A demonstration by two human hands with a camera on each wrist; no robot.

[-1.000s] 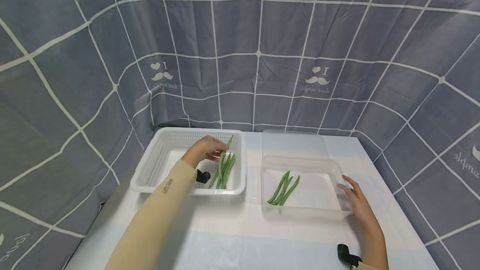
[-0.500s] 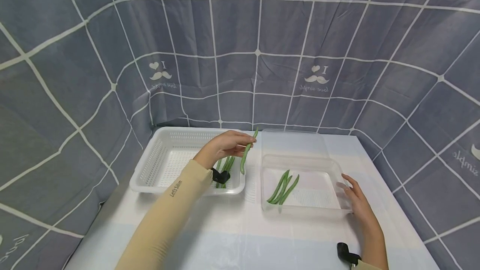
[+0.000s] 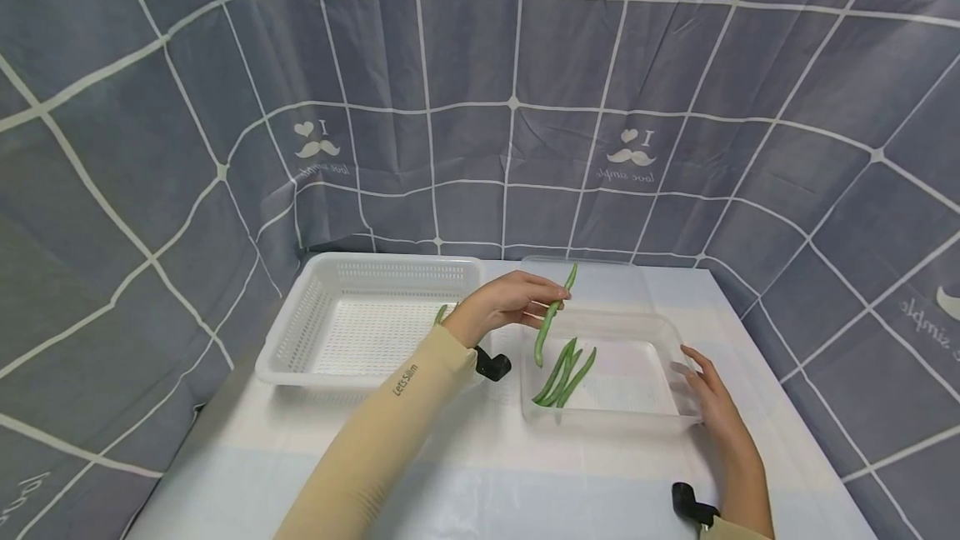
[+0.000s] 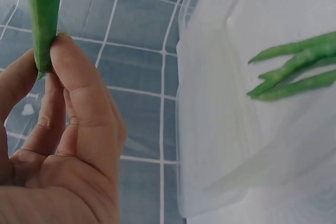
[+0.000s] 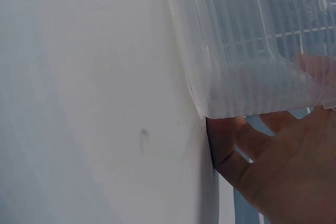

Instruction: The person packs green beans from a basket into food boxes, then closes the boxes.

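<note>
Beige cloth is covering the left forearm (image 3: 382, 432), which is slanting up from the near edge of the head view toward the right. Beyond its cuff, the left hand (image 3: 517, 297) is reaching across, thumb and fingertips pinching one green bean (image 3: 551, 325). That bean is hanging at a slant by the left rear part of the clear plastic box (image 3: 615, 421); how high, I cannot tell. The right hand (image 3: 716, 407) is resting against the box's right wall, its fingers spread and slightly bent.

The left wrist view is showing the pinch from the palm side: the bean is running out at the top, its narrow tip poking past the fingertips. The right wrist view is revealing gaps between the right fingers, and one finger is showing faintly through the ribbed plastic. The head view alone is taking in the whole white basket (image 3: 360, 380), where a bean end (image 3: 441, 314) is peeking out beside the left wrist.

A small bunch of beans (image 3: 566, 373) is lying near the box's left wall, with floor extending to their right. A narrow strip of table (image 3: 555, 490) is separating basket from box, and a broader one is stretching before both. Behind, a grey gridded curtain (image 3: 480, 40) is rising.
</note>
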